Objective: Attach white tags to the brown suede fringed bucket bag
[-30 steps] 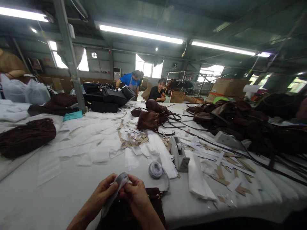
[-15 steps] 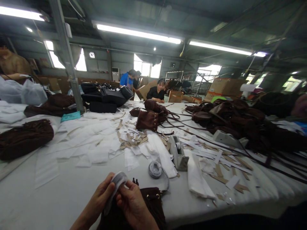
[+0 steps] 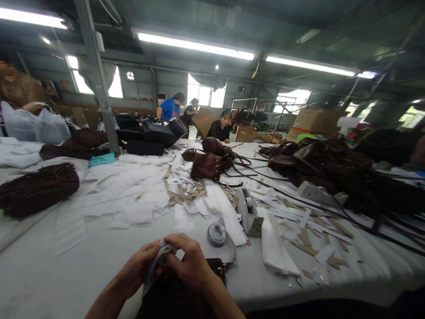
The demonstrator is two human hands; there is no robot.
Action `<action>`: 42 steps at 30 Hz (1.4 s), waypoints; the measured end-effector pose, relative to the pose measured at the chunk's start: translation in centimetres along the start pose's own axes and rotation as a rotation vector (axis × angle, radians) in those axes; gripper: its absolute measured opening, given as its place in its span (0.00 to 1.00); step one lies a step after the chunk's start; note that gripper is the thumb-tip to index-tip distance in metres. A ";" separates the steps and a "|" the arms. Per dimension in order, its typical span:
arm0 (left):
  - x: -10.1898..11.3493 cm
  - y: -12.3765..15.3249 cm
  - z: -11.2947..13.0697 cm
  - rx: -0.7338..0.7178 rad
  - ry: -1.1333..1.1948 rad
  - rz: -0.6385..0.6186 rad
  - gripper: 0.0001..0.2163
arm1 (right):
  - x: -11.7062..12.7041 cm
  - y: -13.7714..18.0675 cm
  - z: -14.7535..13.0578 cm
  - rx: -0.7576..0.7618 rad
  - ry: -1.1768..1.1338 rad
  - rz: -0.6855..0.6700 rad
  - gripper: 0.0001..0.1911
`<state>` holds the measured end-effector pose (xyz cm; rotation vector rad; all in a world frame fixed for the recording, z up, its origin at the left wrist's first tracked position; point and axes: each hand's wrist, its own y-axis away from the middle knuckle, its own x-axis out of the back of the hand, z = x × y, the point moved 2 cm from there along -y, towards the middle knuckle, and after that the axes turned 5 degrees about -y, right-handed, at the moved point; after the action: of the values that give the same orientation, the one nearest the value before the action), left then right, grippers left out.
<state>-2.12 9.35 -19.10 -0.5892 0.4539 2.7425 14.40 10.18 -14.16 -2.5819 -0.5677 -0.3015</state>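
Note:
At the near edge of the white table (image 3: 66, 274), my left hand (image 3: 137, 268) and my right hand (image 3: 189, 263) meet over a dark brown suede bag (image 3: 179, 294). Both pinch a strip of pale grey tissue or tape (image 3: 156, 263) that hangs down between them onto the bag. My right hand curls over the top of the strip, and my left hand holds it from the left. Most of the bag is hidden under my hands and forearms.
A grey tape roll (image 3: 216, 233) and a tape dispenser (image 3: 248, 212) lie just beyond my hands. White paper sheets (image 3: 133, 195), brown card scraps (image 3: 186, 192), brown bags (image 3: 207, 165) and straps litter the table. Other people (image 3: 221, 126) work at the far end.
My right hand has moved over the top of the grey strip and covers more of it. The strip now looks crumpled between both hands.

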 end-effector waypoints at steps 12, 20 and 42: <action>-0.7 0.3 0.2 -0.016 -0.143 -0.001 0.14 | -0.2 0.4 0.5 0.112 0.410 -0.170 0.14; -1.8 0.8 0.6 -0.038 -0.127 -0.074 0.12 | 0.7 -0.1 0.0 -0.210 -0.193 -0.036 0.17; -1.3 0.4 -0.4 -0.032 -0.340 -0.045 0.16 | -0.3 0.5 2.3 -0.371 -0.297 0.152 0.11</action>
<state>-0.99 8.58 -18.75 -0.1308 0.3108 2.7344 14.57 10.79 -16.44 -3.0379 -0.4452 0.0355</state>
